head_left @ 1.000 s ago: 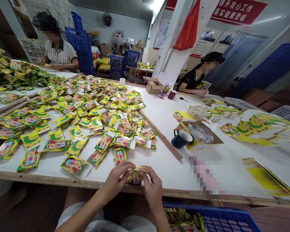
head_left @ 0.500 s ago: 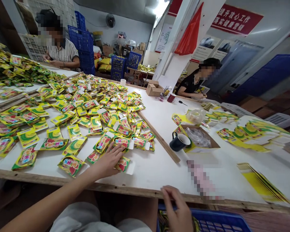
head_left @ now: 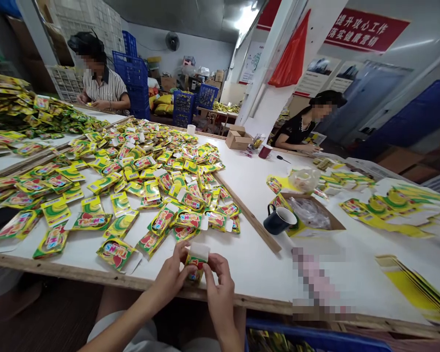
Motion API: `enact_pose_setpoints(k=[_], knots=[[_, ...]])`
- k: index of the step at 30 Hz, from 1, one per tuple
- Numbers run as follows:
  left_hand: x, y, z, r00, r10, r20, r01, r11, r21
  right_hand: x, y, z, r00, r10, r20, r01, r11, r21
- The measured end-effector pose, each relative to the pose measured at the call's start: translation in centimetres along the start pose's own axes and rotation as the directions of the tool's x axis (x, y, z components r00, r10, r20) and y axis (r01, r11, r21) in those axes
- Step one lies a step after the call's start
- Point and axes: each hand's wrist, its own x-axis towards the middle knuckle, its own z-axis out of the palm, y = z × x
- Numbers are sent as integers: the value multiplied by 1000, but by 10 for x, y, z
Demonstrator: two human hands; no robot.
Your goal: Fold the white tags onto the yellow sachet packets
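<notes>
Both hands meet at the near edge of the white table (head_left: 256, 264). My left hand (head_left: 172, 276) and my right hand (head_left: 220, 288) pinch one small yellow-green packet (head_left: 197, 259) with a white flap on top, held upright between the fingertips. Just beyond it lies a wide spread of the same yellow-green packets (head_left: 143, 181), the nearest ones a hand's width away.
A wooden strip (head_left: 247, 215) divides the table. A dark mug (head_left: 278, 220) stands by an open carton with plastic bags (head_left: 311, 212). Flat yellow cards (head_left: 418, 288) lie at right. A blue crate (head_left: 315, 340) sits below the edge. Two people work at the far side.
My left hand took a packet from the pile and pulled it back to the table edge. My right hand rose from the blue crate and joined it on the packet.
</notes>
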Motion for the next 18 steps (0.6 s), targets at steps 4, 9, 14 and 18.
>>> enact_pose_setpoints(k=[4,9,14,18], knots=[[0,2,-7,996,74,47,-74,997,11,6,-2,-5,993,-30,115,34,999,-34],[11,7,-10,996,86,18,-84,991,-109,22,-5,-2,983,-62,176,72,996,-51],[17,5,-5,998,13,-67,-35,943,-332,26,1,2,991,-15,136,14,1000,12],[16,10,-8,999,46,-21,-50,965,-258,24,-3,-1,975,-61,215,63,998,-6]])
